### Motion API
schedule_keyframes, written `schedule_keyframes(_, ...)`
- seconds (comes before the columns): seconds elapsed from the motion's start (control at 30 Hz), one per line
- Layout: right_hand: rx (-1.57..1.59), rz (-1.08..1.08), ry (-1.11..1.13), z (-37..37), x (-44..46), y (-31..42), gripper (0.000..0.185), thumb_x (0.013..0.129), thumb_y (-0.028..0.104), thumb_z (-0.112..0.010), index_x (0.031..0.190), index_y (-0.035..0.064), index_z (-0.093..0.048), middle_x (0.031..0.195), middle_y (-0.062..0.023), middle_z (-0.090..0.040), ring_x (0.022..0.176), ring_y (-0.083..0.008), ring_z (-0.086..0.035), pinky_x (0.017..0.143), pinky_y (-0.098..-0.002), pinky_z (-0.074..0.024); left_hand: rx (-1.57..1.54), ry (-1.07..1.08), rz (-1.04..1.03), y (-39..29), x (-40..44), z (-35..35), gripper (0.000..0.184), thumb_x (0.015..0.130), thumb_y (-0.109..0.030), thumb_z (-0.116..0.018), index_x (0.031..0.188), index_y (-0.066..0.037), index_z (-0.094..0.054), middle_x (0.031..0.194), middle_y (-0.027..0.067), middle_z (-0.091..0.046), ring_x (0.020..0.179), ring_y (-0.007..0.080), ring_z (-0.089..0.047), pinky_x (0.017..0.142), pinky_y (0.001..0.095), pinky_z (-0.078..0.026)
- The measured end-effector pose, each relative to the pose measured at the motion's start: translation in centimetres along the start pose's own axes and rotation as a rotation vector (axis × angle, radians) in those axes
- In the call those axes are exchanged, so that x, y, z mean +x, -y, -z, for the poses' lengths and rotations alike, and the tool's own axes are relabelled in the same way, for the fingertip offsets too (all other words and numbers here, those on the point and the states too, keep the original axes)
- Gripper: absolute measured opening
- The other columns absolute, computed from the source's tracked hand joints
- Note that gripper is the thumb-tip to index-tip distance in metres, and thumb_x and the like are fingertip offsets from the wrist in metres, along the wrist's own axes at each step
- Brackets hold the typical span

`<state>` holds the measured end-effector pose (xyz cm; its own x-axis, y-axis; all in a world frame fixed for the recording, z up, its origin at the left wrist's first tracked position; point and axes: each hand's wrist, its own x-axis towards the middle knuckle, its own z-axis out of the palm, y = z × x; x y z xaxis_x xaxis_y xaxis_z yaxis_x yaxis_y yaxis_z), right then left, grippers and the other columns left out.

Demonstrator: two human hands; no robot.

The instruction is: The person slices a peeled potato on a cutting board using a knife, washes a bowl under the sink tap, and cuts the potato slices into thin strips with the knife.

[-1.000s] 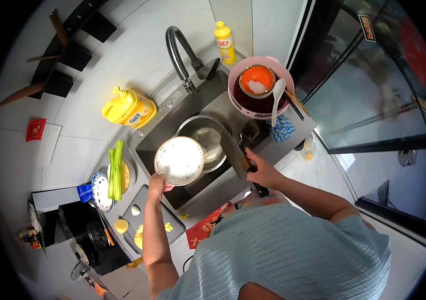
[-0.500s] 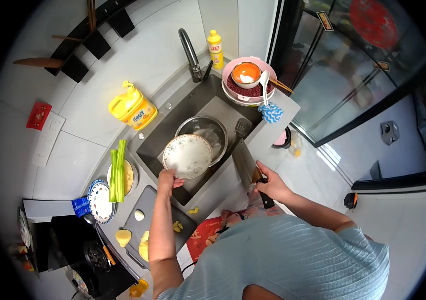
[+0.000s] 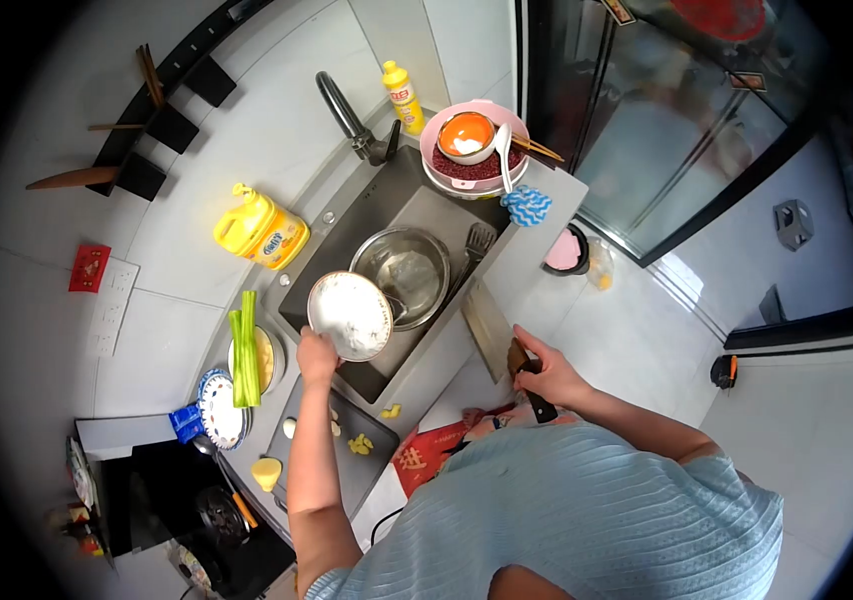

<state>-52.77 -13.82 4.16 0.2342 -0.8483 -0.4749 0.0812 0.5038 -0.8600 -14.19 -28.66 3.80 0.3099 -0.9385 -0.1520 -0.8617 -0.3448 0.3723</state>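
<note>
Though in the sink (image 3: 437,215), steel bowl (image 3: 412,268) partly behind plate (image 3: 350,316).

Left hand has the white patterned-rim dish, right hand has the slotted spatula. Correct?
Not quite: the head view shows the right hand gripping a cleaver; the slotted spatula is in the sink. The left hand does have the white patterned-rim dish.
</note>
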Motion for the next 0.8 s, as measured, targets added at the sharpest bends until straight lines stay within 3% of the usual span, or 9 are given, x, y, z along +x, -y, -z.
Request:
schedule_keyframes(0.03, -0.037, 0.009, 0.014, 0.5, 0.2, 0.3, 0.081, 0.082, -0.007, -0.053, 0.153, 0.008, -0.018, 0.126, -0.0095, -0.053, 0.078, -0.0128, -0.06, 0.071, -0.0262, -0.051, 0.221, -0.185, -0.17, -0.2, -0.5, -0.3, 0.02, 0.087, -0.012, -0.052, 0.098, 0.005, -0.05, 0.077, 0.0291, -0.064, 0.074, 0.0446, -0.065, 0.067, 0.051, -0.052)
schedule_keyframes(0.13, -0.087, 0.031, 0.04, 1.7, 0.3, 1.4, 0.082, 0.082, -0.006, -0.055, 0.153, 0.0084, -0.019, 0.129, -0.0098, -0.051, 0.081, -0.0131, -0.06, 0.073, -0.0266, -0.0513, 0.315, -0.246, -0.268, -2.6, -1.8, 0.9, 0.023, 0.083, -0.009, -0.055, 0.101, 0.003, -0.051, 0.083, 0.0244, -0.065, 0.073, 0.0417, -0.065, 0.066, 0.0485, -0.053)
schedule_keyframes(0.27, -0.195, 0.148, 0.052, 3.4, 2.2, 0.6, 0.083, 0.078, -0.006, -0.057, 0.153, 0.0082, -0.022, 0.134, -0.0126, -0.047, 0.091, -0.0143, -0.06, 0.075, -0.0266, -0.0517, 0.327, -0.44, -0.689, -3.8, -3.9, 2.5, 0.043, 0.075, -0.003, -0.058, 0.117, 0.0, -0.051, 0.097, 0.0162, -0.061, 0.086, 0.034, -0.064, 0.069, 0.0426, -0.054)
schedule_keyframes(0.43, -0.156, 0.047, 0.081, 3.6, 4.4, 2.5, 0.079, 0.078, -0.007, -0.05, 0.152, 0.0061, -0.024, 0.129, -0.015, -0.052, 0.075, -0.0121, -0.061, 0.063, -0.026, -0.0519, 0.377, -0.334, -0.075, -3.4, -3.9, 1.5, 0.027, 0.081, -0.006, -0.056, 0.106, 0.001, -0.053, 0.092, 0.0241, -0.065, 0.075, 0.0367, -0.067, 0.063, 0.0441, -0.054)
schedule_keyframes(0.5, -0.124, -0.011, 0.148, 4.0, 5.9, 1.8, 0.079, 0.078, -0.009, -0.048, 0.152, 0.007, -0.024, 0.134, -0.0162, -0.049, 0.073, -0.0126, -0.06, 0.06, -0.025, -0.0511, 0.115, -0.4, 0.085, -0.3, -4.5, 0.4, 0.013, 0.085, -0.01, -0.053, 0.092, 0.001, -0.055, 0.08, 0.0244, -0.065, 0.07, 0.0385, -0.067, 0.06, 0.0431, -0.055)
schedule_keyframes(0.57, -0.128, 0.046, 0.18, 3.0, 6.2, 2.1, 0.08, 0.077, -0.01, -0.046, 0.152, 0.0072, -0.024, 0.134, -0.0163, -0.048, 0.072, -0.0125, -0.06, 0.059, -0.0247, -0.0504, -0.197, -0.293, 0.271, 2.7, -5.7, 0.3, 0.018, 0.087, -0.012, -0.054, 0.092, 0.005, -0.058, 0.078, 0.0222, -0.067, 0.067, 0.0322, -0.069, 0.054, 0.038, -0.057)
schedule_keyframes(0.63, -0.118, 0.111, 0.192, 1.9, 6.5, 2.5, 0.08, 0.077, -0.012, -0.045, 0.152, 0.0074, -0.024, 0.135, -0.0165, -0.048, 0.071, -0.0124, -0.059, 0.058, -0.0244, -0.0498, -1.139, 0.027, 0.584, 4.7, -8.2, 0.9, 0.025, 0.09, -0.015, -0.054, 0.097, 0.007, -0.06, 0.077, 0.0168, -0.068, 0.063, 0.0247, -0.068, 0.052, 0.0321, -0.057)
schedule_keyframes(0.67, -0.119, 0.118, 0.202, 1.1, 6.5, 2.7, 0.08, 0.077, -0.013, -0.044, 0.152, 0.007, -0.024, 0.136, -0.0169, -0.047, 0.071, -0.0123, -0.059, 0.058, -0.0241, -0.0494, -1.243, 0.04, 0.579, 6.2, -9.8, 1.0, 0.03, 0.093, -0.02, -0.053, 0.103, 0.008, -0.059, 0.077, 0.0135, -0.067, 0.062, 0.0183, -0.066, 0.053, 0.0269, -0.057)
schedule_keyframes(0.8, -0.078, 0.139, 0.208, -2.4, 5.7, 2.1, 0.079, 0.077, -0.013, -0.043, 0.151, 0.0052, -0.024, 0.133, -0.015, -0.049, 0.071, -0.0132, -0.058, 0.059, -0.0245, -0.0479, -1.433, -0.081, 0.591, 12.3, -15.9, 3.0, 0.03, 0.092, -0.021, -0.056, 0.105, 0.006, -0.06, 0.081, 0.012, -0.068, 0.061, 0.0162, -0.064, 0.051, 0.0252, -0.055)
